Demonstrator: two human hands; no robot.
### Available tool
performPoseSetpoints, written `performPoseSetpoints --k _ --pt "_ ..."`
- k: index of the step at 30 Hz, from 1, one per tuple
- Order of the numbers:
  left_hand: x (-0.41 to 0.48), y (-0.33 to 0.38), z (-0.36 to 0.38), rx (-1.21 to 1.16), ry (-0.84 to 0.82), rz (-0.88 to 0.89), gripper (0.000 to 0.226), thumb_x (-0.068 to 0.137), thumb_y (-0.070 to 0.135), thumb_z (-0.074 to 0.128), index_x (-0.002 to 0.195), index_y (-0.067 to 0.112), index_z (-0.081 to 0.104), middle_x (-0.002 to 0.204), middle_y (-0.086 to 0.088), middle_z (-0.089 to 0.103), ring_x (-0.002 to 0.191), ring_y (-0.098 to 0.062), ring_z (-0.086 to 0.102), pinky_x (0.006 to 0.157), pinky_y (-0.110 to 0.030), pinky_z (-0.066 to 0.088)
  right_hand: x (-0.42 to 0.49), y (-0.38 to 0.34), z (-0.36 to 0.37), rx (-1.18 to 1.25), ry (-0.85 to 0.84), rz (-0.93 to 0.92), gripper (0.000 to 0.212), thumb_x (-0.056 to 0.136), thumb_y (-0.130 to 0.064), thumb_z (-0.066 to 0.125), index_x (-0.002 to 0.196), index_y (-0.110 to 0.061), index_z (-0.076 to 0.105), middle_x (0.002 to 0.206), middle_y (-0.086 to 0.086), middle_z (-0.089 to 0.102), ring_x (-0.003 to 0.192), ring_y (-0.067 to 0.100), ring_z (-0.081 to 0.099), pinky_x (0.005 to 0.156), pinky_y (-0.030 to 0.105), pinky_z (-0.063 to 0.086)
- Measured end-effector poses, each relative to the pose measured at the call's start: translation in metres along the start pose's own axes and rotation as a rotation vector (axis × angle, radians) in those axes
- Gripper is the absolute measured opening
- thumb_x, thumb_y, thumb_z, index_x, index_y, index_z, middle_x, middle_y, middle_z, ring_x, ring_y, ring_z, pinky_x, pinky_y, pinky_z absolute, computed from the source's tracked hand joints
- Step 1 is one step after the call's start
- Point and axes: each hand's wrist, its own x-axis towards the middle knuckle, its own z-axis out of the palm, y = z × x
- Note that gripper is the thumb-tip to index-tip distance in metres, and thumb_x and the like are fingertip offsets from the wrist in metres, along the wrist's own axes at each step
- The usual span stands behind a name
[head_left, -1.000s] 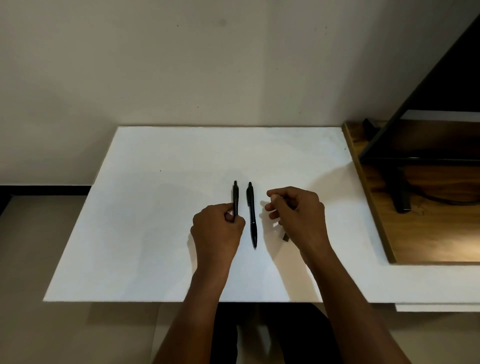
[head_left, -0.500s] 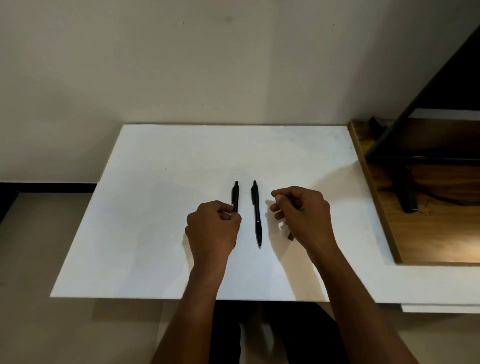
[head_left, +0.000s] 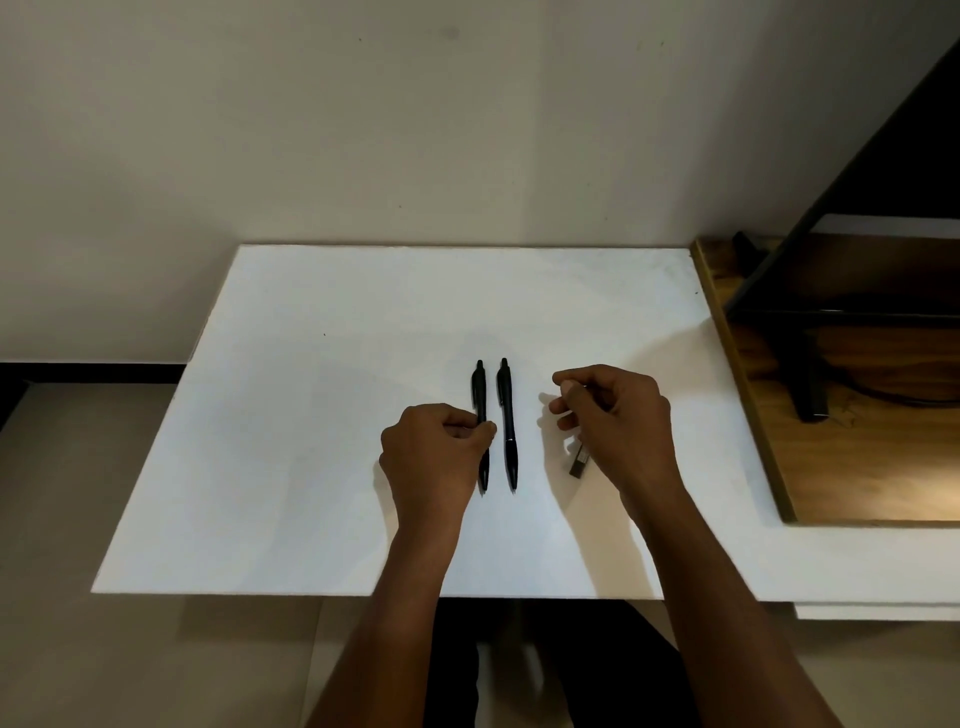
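Black pens lie side by side, parallel and just apart, near the middle of the white board (head_left: 311, 415), with their pointed tips toward the person. The left black pen (head_left: 479, 395) is pinched at mid-barrel between the thumb and curled fingers of the left hand (head_left: 431, 452). The right black pen (head_left: 506, 415) lies free between the hands. The right hand (head_left: 618, 421), fingers curled, grips a dark pen-like stick (head_left: 578, 464). Only its squared lower end shows clearly below the fingers. A wooden desk (head_left: 857, 467) adjoins the board on the right.
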Motion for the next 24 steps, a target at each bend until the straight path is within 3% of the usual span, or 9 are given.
performPoseSetpoints --k 9,13,18,21,24 --pt "0.001 -0.003 0.004 -0.01 -0.018 -0.003 0.021 0.076 0.033 0.085 0.086 0.015 0.081 0.073 -0.001 0.078 0.073 -0.017 0.075 0.077 -0.031 0.057 0.004 0.0 -0.009 0.004 0.045 -0.005 0.017 0.095 -0.012 0.061 0.097 -0.017 0.076 0.073 -0.003 0.077 0.058 0.006 0.07 0.057 0.015 0.054" --pt "-0.001 -0.004 0.004 0.009 -0.013 0.009 0.025 0.079 0.04 0.082 0.085 0.015 0.08 0.071 0.0 0.077 0.074 -0.017 0.074 0.073 -0.03 0.055 0.008 0.0 -0.023 0.009 0.066 0.016 0.017 0.094 -0.011 0.061 0.096 -0.018 0.077 0.076 -0.001 0.078 0.056 0.004 0.069 0.054 0.014 0.05" --pt "-0.012 0.008 0.007 0.117 0.215 0.232 0.023 0.091 0.038 0.068 0.082 0.017 0.074 0.068 0.005 0.068 0.071 -0.022 0.067 0.064 -0.03 0.044 0.015 0.011 -0.056 -0.031 0.202 0.102 0.011 0.087 -0.012 0.071 0.086 -0.021 0.078 0.077 -0.001 0.076 0.064 0.012 0.068 0.061 0.027 0.047" --pt "-0.028 0.017 0.021 0.156 0.118 0.417 0.017 0.09 0.036 0.07 0.083 0.022 0.076 0.068 0.006 0.066 0.076 -0.02 0.062 0.066 -0.028 0.041 0.014 0.02 -0.066 -0.107 0.167 0.15 0.014 0.081 -0.011 0.079 0.073 -0.022 0.075 0.072 0.002 0.074 0.066 0.022 0.068 0.06 0.032 0.051" --pt "-0.037 0.016 0.038 0.27 -0.018 0.524 0.023 0.088 0.043 0.07 0.097 0.024 0.079 0.082 0.005 0.074 0.089 -0.022 0.063 0.079 -0.034 0.045 0.013 0.022 -0.061 -0.261 0.097 0.15 0.01 0.076 -0.023 0.085 0.081 -0.018 0.079 0.074 0.0 0.075 0.069 0.018 0.07 0.068 0.033 0.056"
